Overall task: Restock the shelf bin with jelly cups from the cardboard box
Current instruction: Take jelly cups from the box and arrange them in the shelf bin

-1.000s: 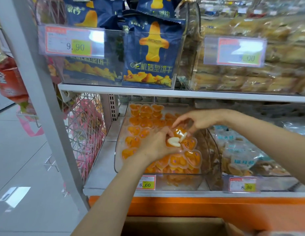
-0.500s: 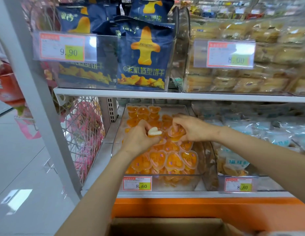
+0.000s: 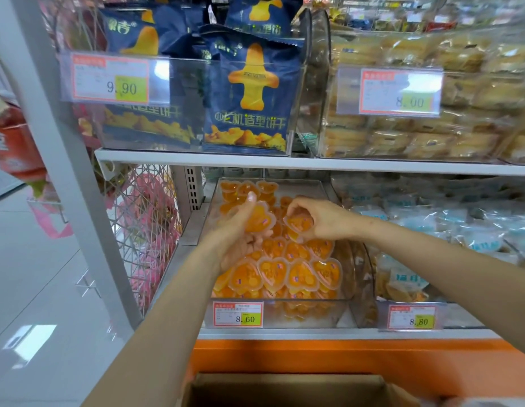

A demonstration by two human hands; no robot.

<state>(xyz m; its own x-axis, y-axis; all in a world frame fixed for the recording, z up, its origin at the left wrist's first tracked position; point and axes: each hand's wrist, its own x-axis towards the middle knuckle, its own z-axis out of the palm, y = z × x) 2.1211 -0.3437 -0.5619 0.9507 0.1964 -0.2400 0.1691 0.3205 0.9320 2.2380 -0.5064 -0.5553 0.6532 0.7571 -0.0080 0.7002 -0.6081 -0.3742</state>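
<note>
Above the clear plastic shelf bin (image 3: 339, 314), the left hand (image 3: 237, 230) grips an orange heart-shaped jelly cup (image 3: 260, 220). Just right, the right hand (image 3: 326, 220) pinches a second jelly cup (image 3: 299, 226).

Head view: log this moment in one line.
left hand: holds left cup; right hand: pinches right cup; both over shelf bin; cardboard box: below

Around the shelf bin (image 3: 320, 314)
In it lie jelly cups (image 3: 284, 274); price tag (image 3: 237, 314) on its front; biscuit bags (image 3: 249, 92) above; wire rack (image 3: 144, 230) left; cardboard box (image 3: 284, 389) below, in front.
</note>
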